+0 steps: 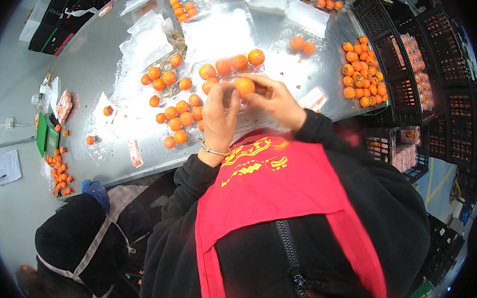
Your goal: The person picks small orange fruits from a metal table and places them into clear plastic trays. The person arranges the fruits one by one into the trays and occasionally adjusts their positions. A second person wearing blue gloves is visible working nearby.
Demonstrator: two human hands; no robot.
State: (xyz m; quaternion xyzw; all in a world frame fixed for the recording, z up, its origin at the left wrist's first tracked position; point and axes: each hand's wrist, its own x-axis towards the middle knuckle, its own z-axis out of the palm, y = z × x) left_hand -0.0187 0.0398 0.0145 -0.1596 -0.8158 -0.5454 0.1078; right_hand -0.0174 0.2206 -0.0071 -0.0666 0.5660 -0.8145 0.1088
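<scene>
An orange persimmon is held up over the metal table, in front of my red apron. My right hand has its thumb and fingers around it from the right. From the left, my left hand meets it with curled thumb and forefinger; its fingertips are partly hidden. Just beyond my hands lies a clear plastic punnet with several persimmons in a row, its near part covered by my hands. Left of my left hand, another group of persimmons sits in a clear tray.
A heap of persimmons lies at the table's right end, beside stacked black crates. Clear packs with white liners stand farther back. A printed label lies near the front edge. Another person is at the left.
</scene>
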